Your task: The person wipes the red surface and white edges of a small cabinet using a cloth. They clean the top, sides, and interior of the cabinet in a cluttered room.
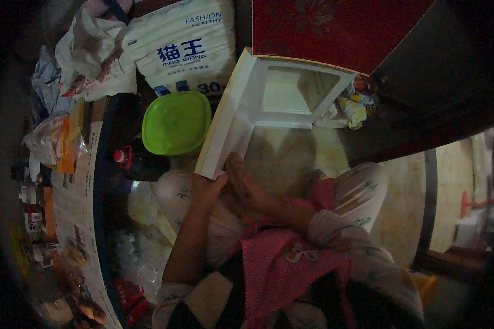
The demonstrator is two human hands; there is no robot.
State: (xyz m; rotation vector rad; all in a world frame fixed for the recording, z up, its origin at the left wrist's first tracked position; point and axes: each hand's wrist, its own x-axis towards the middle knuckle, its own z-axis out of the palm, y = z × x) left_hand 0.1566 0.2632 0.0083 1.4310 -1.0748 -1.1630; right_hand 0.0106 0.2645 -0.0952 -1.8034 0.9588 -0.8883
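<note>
A box [221, 130] with pale side walls stands tilted in front of my knees. Its red flower-patterned panel [308, 28] spreads out at the far end, beside a white frame [285, 119] with a rectangular opening. My left hand [208, 189] grips the near end of the long left wall, thumb at the corner. My right hand [247, 183] lies just right of it, fingers stretched along the wall's inner face. Whether those fingers press on the wall or hold something small is too dark to tell.
A green plastic lid [176, 122] and a white tissue pack [181, 45] lie left of the box. A red-capped bottle [123, 156] stands below the lid. Plastic bags [96, 53] and a cluttered table [76, 205] line the left. Crumpled wrappers [354, 109] sit right of the box.
</note>
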